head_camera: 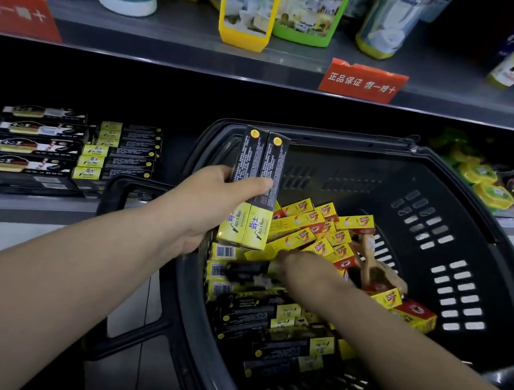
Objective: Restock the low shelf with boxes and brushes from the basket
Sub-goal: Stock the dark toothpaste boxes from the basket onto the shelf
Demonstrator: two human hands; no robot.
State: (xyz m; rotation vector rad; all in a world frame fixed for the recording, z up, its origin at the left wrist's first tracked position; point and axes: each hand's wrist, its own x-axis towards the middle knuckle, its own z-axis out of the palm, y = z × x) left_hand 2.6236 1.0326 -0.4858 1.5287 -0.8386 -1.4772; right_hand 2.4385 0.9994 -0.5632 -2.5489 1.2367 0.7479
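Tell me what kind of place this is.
Most likely a shop aisle: a red shelf-edge tag, rows of matching black-and-yellow boxes on the low shelf, and a shopping basket full of boxed stock.

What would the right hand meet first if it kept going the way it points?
Likely the yellow boxes heaped in the basket, just ahead of the right hand; depth is unclear.

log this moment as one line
left hand: holds two long black-and-yellow cardboard boxes | right hand: down in black plastic basket, grip unclear | low grey shelf: matching boxes stacked
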